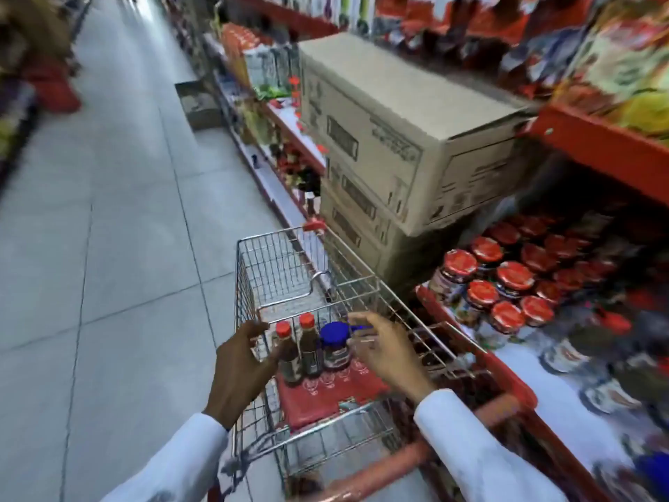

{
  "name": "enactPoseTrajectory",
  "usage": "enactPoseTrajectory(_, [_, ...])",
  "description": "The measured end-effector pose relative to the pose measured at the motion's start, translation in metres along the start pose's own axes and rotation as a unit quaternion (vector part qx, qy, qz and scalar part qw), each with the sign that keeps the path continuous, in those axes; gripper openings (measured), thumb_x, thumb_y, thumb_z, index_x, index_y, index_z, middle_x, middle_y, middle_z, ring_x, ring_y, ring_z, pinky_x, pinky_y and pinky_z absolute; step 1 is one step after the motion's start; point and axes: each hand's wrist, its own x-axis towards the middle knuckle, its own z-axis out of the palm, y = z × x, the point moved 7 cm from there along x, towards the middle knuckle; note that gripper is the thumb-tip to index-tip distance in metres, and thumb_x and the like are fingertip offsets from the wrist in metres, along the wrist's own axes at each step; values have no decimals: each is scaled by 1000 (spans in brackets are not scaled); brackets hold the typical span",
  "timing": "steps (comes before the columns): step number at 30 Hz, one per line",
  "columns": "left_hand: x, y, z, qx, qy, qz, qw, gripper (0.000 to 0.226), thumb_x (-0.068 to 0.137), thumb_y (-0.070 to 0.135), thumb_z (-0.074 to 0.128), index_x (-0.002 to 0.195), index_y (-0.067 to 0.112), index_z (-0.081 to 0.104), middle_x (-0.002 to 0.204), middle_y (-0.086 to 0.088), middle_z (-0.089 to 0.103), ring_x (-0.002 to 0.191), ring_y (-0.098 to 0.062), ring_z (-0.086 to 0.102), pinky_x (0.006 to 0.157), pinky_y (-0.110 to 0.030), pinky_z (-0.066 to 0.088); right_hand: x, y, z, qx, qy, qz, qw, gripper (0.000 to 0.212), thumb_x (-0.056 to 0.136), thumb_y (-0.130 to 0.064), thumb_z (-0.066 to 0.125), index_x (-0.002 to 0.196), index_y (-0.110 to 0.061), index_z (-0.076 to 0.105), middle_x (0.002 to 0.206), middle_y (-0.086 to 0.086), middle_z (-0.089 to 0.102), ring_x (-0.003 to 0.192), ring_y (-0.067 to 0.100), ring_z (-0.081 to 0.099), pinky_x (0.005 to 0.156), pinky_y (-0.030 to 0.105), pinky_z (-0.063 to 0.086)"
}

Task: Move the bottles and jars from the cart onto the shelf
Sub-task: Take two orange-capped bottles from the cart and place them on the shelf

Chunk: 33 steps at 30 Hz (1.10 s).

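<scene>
A wire shopping cart point(289, 262) stands beside the red shelf point(481, 360). On the cart's red child seat stand two dark sauce bottles with orange caps point(289, 353) point(310, 347) and a blue-lidded jar point(335, 346). My left hand point(242, 367) hovers with spread fingers just left of the bottles, its thumb near the left one. My right hand point(383, 351) is at the right of the jar, fingers curled close to its lid; contact is unclear. Both hands look open. The picture is blurred.
Several red-lidded jars point(506, 280) fill the shelf to the right. Stacked cardboard boxes point(394, 139) sit ahead of the cart against the shelving. The tiled aisle floor point(108, 230) stretches to the left. The cart's red handle point(398, 461) is near me.
</scene>
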Motion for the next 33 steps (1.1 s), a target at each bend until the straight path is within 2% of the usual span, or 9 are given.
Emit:
enactPoseTrajectory(3, [15, -29, 17, -33, -19, -53, 998, 41, 72, 34, 81, 105, 18, 65, 100, -6, 74, 86, -24, 69, 77, -32, 52, 29, 13, 44, 26, -24, 47, 998, 43, 79, -2, 72, 121, -9, 62, 106, 4, 68, 92, 19, 65, 80, 33, 56])
enactPoseTrajectory(6, [22, -38, 33, -49, -37, -96, 994, 35, 69, 34, 84, 97, 27, 64, 90, 3, 71, 83, -18, 69, 79, -32, 56, 49, 16, 75, -11, -21, 78, 997, 48, 76, -9, 77, 122, -8, 62, 113, 8, 70, 98, 22, 67, 91, 37, 54])
enactPoseTrajectory(9, [31, -43, 41, -21, -23, -102, 994, 36, 66, 38, 83, 96, 23, 71, 90, 3, 75, 85, -18, 70, 78, -29, 54, 59, 18, 90, -33, -5, 82, 996, 50, 73, -13, 78, 121, -13, 63, 117, 8, 71, 108, 21, 66, 96, 33, 51])
enactPoseTrajectory(14, [40, -49, 52, 15, -23, -132, 991, 42, 65, 46, 77, 99, 22, 74, 98, 2, 78, 94, -21, 72, 83, -35, 58, 65, 25, 98, -22, 26, 106, 994, 44, 71, -15, 79, 110, -28, 63, 108, 0, 73, 103, 14, 67, 94, 33, 53])
enactPoseTrajectory(19, [40, -48, 51, -14, -23, -152, 988, 30, 60, 37, 76, 85, 20, 76, 82, 1, 78, 80, -20, 72, 67, -27, 53, 66, 18, 94, 12, 17, 118, 993, 45, 71, -5, 82, 108, -20, 63, 102, 3, 75, 89, 13, 71, 84, 34, 60])
enactPoseTrajectory(21, [36, -39, 42, -21, -19, -139, 990, 23, 60, 32, 78, 78, 19, 77, 72, 2, 77, 72, -15, 71, 62, -24, 48, 59, 12, 83, 26, 22, 115, 993, 47, 71, -6, 84, 112, -18, 64, 105, 3, 74, 88, 10, 71, 82, 30, 61])
enactPoseTrajectory(25, [28, -1, 5, -37, 11, -84, 996, 16, 56, 37, 80, 66, 25, 74, 61, 8, 73, 62, -6, 69, 64, -27, 56, 32, -18, 32, 69, 80, 86, 991, 44, 72, -11, 85, 110, -20, 66, 95, -8, 72, 83, 4, 71, 75, 16, 58])
enactPoseTrajectory(28, [23, 50, -20, -59, 21, -34, 997, 17, 57, 29, 84, 56, 30, 67, 56, 12, 69, 57, 4, 64, 57, -19, 49, 4, -50, -23, 87, 128, 51, 987, 44, 70, -14, 85, 109, -25, 68, 94, -11, 73, 82, 0, 71, 74, 15, 56])
enactPoseTrajectory(33, [11, 140, -19, -86, 11, 54, 995, 16, 51, 29, 84, 60, 24, 71, 55, 7, 70, 61, -4, 67, 56, -21, 46, -54, -77, -116, 123, 224, 3, 967, 41, 71, -5, 83, 108, -20, 70, 93, -11, 75, 81, 1, 72, 68, 10, 54])
